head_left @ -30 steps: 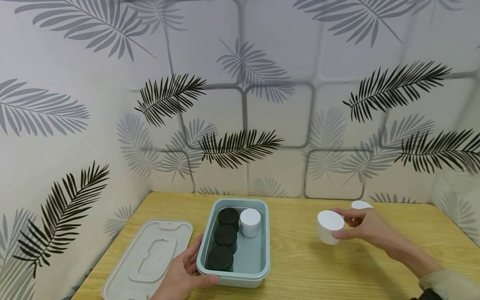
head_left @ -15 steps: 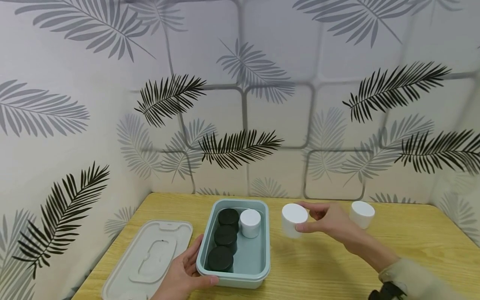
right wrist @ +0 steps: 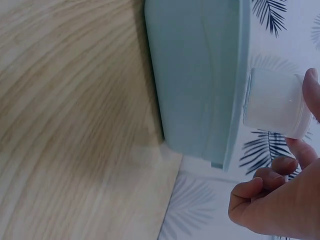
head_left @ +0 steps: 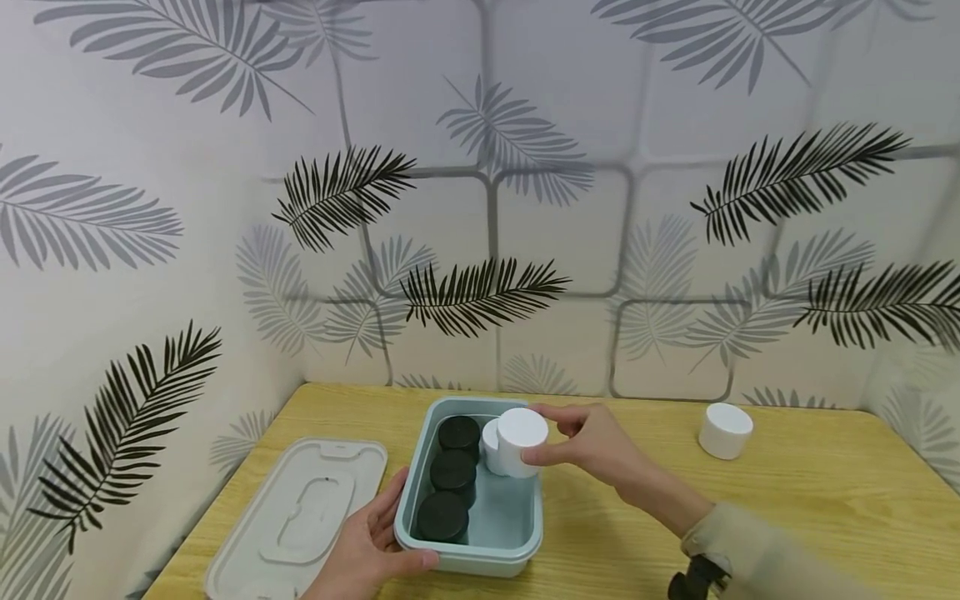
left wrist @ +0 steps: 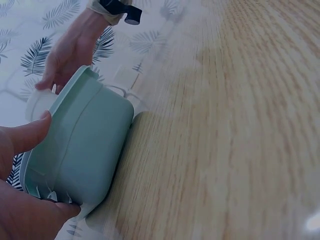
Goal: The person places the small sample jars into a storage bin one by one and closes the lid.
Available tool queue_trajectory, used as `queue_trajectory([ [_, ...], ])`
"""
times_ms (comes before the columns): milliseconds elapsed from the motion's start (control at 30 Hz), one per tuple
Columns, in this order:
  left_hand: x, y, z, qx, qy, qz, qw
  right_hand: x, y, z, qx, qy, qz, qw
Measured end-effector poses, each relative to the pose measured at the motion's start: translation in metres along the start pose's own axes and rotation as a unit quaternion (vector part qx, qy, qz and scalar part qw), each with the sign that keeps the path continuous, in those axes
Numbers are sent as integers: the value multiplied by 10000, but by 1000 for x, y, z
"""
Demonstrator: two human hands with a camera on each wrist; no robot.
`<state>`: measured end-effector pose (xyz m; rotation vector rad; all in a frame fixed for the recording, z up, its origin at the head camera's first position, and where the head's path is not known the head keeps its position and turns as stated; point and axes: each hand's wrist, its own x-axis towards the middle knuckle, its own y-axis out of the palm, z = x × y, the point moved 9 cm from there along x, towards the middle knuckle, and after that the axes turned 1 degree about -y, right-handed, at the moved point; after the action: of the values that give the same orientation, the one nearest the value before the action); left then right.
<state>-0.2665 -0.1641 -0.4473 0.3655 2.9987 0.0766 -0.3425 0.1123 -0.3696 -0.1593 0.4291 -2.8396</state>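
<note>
head: right hand (head_left: pixel 592 446) pinches white round jar (head_left: pixel 521 440) over the teal box (head_left: pixel 531 525), beside a white jar inside; left hand (head_left: pixel 371 546) grips box corner. wooden tabletop (head_left: pixel 810 517), leaf-print walls. left wrist: thumb on box (left wrist: pixel 85 145) rim. right wrist: jar (right wrist: pixel 275 102) pinched by fingertips above box rim.

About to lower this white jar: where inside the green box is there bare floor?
The teal plastic box has three black-lidded jars filling its left column and a white jar at back right. Bare floor lies front right, below the held white round jar.
</note>
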Motion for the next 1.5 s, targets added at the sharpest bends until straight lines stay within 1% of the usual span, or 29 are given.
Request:
queue_trajectory([
  [167,1,0,-1,-31,47,65,10000,7,16,-3,48,-27,0,10000],
  [333,0,0,-2,19,70,52,10000,10,24,-4,29,-101,-17,9999],
  [500,0,2,-1,-77,43,117,9999,7,29,-10,-94,-68,-106,9999],
  [700,0,1,0,15,32,49,10000,5,32,-21,-195,163,-232,9994],
  [833,0,1,0,22,20,37,10000,6,35,-27,-218,186,-251,9993],
  [967,0,1,-1,-25,52,66,10000,7,37,-31,-309,251,-312,9987],
  [1200,0,1,-2,42,82,51,9999,6,44,-35,-354,325,-335,9983],
  [1500,0,2,-2,-74,97,112,9999,6,45,-30,-905,244,-365,9949],
])
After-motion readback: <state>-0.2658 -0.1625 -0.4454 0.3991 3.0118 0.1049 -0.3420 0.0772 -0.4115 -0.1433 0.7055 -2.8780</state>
